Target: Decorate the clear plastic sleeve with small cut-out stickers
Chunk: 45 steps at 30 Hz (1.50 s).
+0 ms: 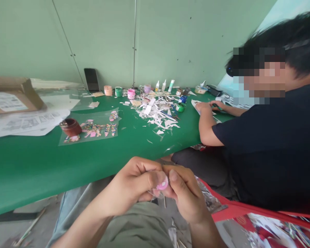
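Close to my body, just off the table's front edge, my left hand (135, 182) and my right hand (187, 191) meet. Between them is a small pink round piece (163, 184) with a pale spot. My left thumb presses over its upper left side, while my right thumb and curled fingers close at its right edge. Some clear film and a thin stick (165, 202) poke out below the piece. The fingers hide the rest of it.
Paper scraps (155, 112) and paint jars (131, 93) lie along the green table (100, 162). A brown pot (71, 127) stands on a plastic sheet with small colourful pieces. A phone (91, 80) leans on the wall. At right sits a co-worker (274, 144); a cardboard box (15, 94) is left.
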Motion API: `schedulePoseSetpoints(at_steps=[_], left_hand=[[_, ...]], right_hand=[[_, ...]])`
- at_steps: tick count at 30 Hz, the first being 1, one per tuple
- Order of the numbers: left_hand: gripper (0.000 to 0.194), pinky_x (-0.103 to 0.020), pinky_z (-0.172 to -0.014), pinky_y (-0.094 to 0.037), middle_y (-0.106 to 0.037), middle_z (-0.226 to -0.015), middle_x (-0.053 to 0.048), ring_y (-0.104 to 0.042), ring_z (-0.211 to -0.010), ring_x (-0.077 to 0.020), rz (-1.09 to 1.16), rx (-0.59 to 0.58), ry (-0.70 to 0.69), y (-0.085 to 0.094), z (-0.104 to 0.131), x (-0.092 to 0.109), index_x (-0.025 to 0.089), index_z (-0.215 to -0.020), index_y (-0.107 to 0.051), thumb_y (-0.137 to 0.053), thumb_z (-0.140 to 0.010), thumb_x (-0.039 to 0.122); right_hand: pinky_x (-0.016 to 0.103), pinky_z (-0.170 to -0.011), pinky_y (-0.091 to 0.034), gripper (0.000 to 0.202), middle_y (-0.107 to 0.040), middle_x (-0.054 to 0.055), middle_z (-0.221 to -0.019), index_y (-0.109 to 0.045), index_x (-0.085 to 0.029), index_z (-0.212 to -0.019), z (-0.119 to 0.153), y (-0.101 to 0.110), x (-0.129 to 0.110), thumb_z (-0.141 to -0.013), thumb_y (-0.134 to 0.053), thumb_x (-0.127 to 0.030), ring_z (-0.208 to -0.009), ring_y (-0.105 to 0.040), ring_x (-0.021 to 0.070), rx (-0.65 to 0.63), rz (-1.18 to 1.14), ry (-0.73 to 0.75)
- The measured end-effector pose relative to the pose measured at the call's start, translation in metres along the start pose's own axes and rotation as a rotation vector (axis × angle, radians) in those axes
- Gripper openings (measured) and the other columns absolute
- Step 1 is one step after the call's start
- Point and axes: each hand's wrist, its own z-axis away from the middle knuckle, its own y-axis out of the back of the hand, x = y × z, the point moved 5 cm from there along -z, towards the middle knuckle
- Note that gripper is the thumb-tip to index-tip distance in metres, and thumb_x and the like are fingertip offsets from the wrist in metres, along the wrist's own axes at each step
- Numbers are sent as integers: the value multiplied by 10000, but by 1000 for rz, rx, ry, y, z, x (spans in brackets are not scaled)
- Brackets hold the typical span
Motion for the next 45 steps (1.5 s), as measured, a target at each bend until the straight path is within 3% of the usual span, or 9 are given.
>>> schedulePoseSetpoints(at_steps=[7, 14, 20, 30, 33, 37, 40, 43, 45], left_hand=[[272, -205, -377, -157, -448, -504, 53, -230, -400, -27, -37, 6, -5, -3, -2, 0, 155, -566, -562, -604, -817, 250], [306, -219, -431, -168, -350, -493, 75, -219, -463, -46, -264, 65, -141, -3, 3, 17, 146, -579, -606, -623, -872, 233], [350, -216, -432, -204, -345, -491, 71, -216, -445, -51, -121, 29, -144, 2, 2, 8, 157, -570, -590, -550, -904, 255], [349, -207, -382, -144, -309, -457, 88, -186, -406, -43, -48, 75, -84, 6, -1, 1, 177, -543, -514, -614, -850, 308], [377, -199, -397, -184, -297, -440, 89, -219, -416, -51, -62, 104, -117, 6, -2, 4, 179, -542, -510, -632, -863, 336], [421, -191, -478, -311, -361, -477, 70, -299, -463, -59, -227, 136, -214, 4, 0, 14, 162, -557, -558, -642, -908, 378], [412, -199, -532, -372, -496, -521, 32, -426, -513, -81, -359, 180, -256, 4, 6, 19, 159, -597, -591, -634, -921, 411], [394, -211, -577, -410, -598, -584, -4, -522, -572, -106, -457, 231, -286, 3, 10, 22, 159, -615, -606, -611, -935, 388], [383, -212, -578, -412, -586, -572, 4, -527, -568, -109, -461, 249, -292, 1, 10, 22, 164, -617, -603, -585, -945, 360]], right_hand=[[279, -466, -212, 513, -338, -48, -544, -392, -217, -607, -2, 5, 0, -1049, -424, -475, -478, -302, 99, -47, 12, 42], [268, -490, -229, 495, -334, -55, -555, -398, -211, -633, -2, 1, 2, -1070, -395, -445, -501, -303, 96, 96, 40, 57], [272, -499, -215, 505, -321, -59, -550, -391, -207, -628, -2, -4, 6, -1067, -404, -455, -503, -294, 92, 70, 21, 58], [289, -484, -205, 538, -311, -56, -527, -378, -222, -603, -6, -3, 9, -1043, -406, -530, -480, -281, 100, 0, 38, 19], [285, -485, -213, 547, -316, -56, -522, -390, -220, -600, -7, -4, 9, -1037, -406, -549, -476, -281, 97, 6, 31, 15], [266, -469, -212, 533, -319, -62, -539, -399, -216, -618, -8, -6, 12, -1041, -403, -541, -472, -264, 87, 111, -22, -28], [249, -455, -215, 524, -315, -66, -551, -407, -214, -628, -6, -9, 12, -1040, -410, -538, -474, -256, 84, 173, -34, -43], [246, -449, -213, 519, -312, -65, -552, -397, -218, -628, -5, -11, 10, -1043, -402, -528, -473, -252, 85, 188, 0, -25], [250, -461, -222, 518, -318, -61, -549, -388, -219, -622, -6, -9, 9, -1047, -396, -514, -477, -262, 89, 172, 36, 9]])
